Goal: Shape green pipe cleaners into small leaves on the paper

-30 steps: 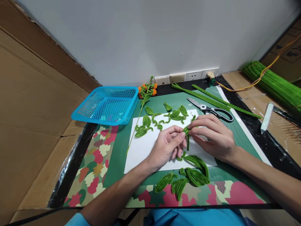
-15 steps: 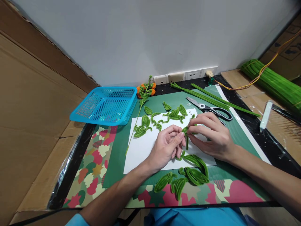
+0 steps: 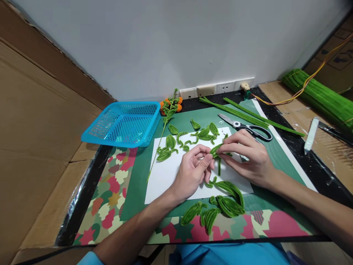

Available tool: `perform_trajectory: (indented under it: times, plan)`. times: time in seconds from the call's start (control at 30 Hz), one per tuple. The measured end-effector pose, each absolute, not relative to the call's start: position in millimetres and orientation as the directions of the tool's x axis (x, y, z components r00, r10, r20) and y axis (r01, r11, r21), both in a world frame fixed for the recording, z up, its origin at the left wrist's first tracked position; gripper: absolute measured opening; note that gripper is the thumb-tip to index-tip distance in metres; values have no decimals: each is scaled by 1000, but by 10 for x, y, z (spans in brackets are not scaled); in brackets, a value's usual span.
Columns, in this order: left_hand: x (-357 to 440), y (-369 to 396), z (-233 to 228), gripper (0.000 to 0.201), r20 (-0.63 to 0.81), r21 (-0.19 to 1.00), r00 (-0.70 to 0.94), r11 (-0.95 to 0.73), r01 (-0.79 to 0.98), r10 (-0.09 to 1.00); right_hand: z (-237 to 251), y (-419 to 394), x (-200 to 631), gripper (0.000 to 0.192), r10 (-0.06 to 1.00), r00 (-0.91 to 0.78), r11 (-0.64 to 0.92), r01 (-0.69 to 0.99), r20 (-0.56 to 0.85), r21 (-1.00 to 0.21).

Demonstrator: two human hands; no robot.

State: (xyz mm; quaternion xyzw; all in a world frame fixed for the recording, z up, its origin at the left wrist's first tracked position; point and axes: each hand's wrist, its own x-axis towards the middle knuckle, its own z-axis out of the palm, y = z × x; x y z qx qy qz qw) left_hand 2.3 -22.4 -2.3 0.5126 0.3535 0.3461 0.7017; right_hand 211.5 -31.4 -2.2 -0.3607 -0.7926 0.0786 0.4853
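Green chenille over a wire core forms the leaf [image 3: 215, 149], which is pinched above the white sheet [image 3: 171, 173] at the centre of the mat [image 3: 138, 184]. Its looped end is gripped between thumb and forefinger of the left hand [image 3: 193, 173], its other end between the closed fingertips of the right hand [image 3: 248, 156]; a short stem hangs from it toward 6 o'clock. The piece is judged very light, soft on the surface and easily bent; it should hold whatever bend is given. The fuzz gives good grip, so slipping is unlikely. Hold is best taken at the ends or the stem, since pressure on the loop would deform it.

Finished leaves [image 3: 220, 206] lie just beside the hands at 6 o'clock, and a smaller batch [image 3: 193, 134] at 12 o'clock. The scissors [image 3: 248, 129] lie near the right hand at 1 o'clock, with straight stems [image 3: 248, 116] beyond. A flower sprig [image 3: 168, 114] lies at 11 o'clock, the basket [image 3: 124, 123] at 10 o'clock. Open room is found on the bare sheet at 9 o'clock. The table edge [image 3: 248, 239] runs close at 6 o'clock.
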Motion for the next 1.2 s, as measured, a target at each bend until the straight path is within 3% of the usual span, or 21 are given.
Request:
perform_trajectory:
  times: [0.17, 0.27, 0.33, 0.4, 0.5, 0.67, 0.9, 1.2]
  plan:
    - [28, -225, -17, 28, -129, 961, 496, 232, -153, 859, -41, -304, 2121, 19, 588, -238, 762, 485, 773, -430]
    - [27, -226, -20, 28, -121, 961, 498, 227, -158, 859, -31, -324, 2112, 16, 635, -196, 741, 426, 747, -519]
    - [26, -229, -21, 27, -112, 963, 495, 217, -160, 862, -11, -340, 2099, 10, 773, -131, 621, 357, 621, -697]
    - [27, -233, -19, 27, -106, 966, 495, 206, -153, 862, 11, -347, 2084, 4, 915, -87, 404, 228, 395, -886]
    - [29, -240, -17, 25, -109, 973, 503, 197, -124, 857, 24, -335, 2065, 11, 984, -143, 102, -39, 107, -994]
    - [23, -252, -21, 22, -101, 984, 514, 160, -72, 852, -12, -311, 2049, 18, 976, -210, -109, -264, -54, -958]
    - [27, -260, -22, 19, -109, 993, 512, 122, 8, 852, -46, -324, 2037, 15, 967, -206, -214, -359, -147, -908]
    - [38, -282, -33, 20, -113, 993, 513, 106, 43, 851, 19, -340, 2018, 18, 893, -392, -390, -433, -219, -813]
